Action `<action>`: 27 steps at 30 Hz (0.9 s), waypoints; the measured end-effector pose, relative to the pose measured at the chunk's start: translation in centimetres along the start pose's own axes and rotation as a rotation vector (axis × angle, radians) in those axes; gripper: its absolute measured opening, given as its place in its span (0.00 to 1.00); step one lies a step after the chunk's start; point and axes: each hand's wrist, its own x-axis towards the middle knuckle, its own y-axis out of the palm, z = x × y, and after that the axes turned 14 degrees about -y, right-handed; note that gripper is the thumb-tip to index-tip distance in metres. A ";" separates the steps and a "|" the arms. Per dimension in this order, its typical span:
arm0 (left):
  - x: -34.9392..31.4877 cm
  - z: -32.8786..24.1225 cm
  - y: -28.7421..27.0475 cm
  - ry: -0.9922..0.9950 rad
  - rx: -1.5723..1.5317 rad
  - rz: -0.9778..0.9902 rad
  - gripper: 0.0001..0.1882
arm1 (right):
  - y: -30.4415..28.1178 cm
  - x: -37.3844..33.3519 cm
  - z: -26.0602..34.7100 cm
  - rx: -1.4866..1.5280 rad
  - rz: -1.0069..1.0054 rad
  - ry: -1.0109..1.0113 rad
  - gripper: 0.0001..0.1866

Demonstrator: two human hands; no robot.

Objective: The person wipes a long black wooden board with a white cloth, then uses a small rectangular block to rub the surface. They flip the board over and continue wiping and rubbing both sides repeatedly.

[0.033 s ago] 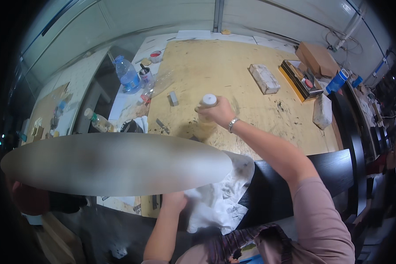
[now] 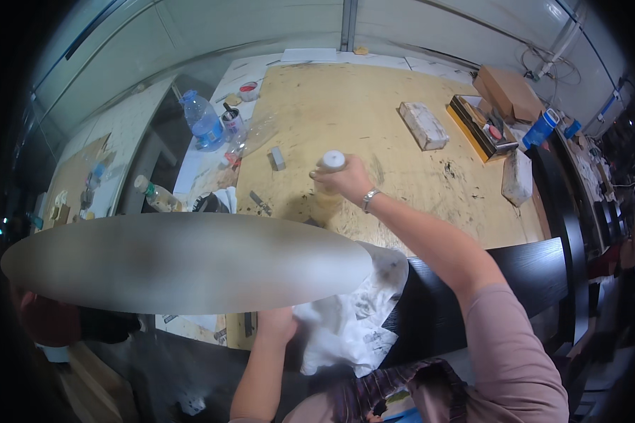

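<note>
My right hand (image 2: 347, 180) is closed round a bottle with a white cap (image 2: 334, 159), which stands over the yellowish wooden tabletop (image 2: 360, 99). The bottle's lower part looks pale and see-through. Nearer to me, my left hand (image 2: 278, 324) shows only its wrist and back; its fingers are hidden behind a large blurred pale oval (image 2: 190, 262). Right beside that hand lies a crumpled white rag (image 2: 342, 335) with dark smudges, draped over a black board (image 2: 487, 275); whether the left hand grips it I cannot tell. A small grey block (image 2: 278, 158) sits left of the bottle.
At the left stand a large clear water bottle (image 2: 203, 120), a can (image 2: 233, 120) and a green-capped bottle (image 2: 159, 194). Toward the right are a whitish wrapped block (image 2: 423, 127), an open box of tools (image 2: 483, 130), a cardboard carton (image 2: 509, 95) and a blue bottle (image 2: 541, 130).
My right hand and the white-capped bottle have shifted very slightly to the left. My left hand looks nearly unmoved.
</note>
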 end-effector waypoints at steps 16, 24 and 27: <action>-6.9 8.6 16.8 0.223 1.026 0.166 0.29 | -29.8 -14.9 -1.3 -0.691 0.229 0.092 0.22; -7.6 22.6 29.2 0.631 1.628 0.551 0.30 | -48.4 -28.2 -2.5 -0.864 0.062 -0.109 0.22; -9.2 23.3 24.5 0.591 1.774 0.399 0.33 | -49.7 -29.6 -2.0 -0.865 0.088 -0.114 0.22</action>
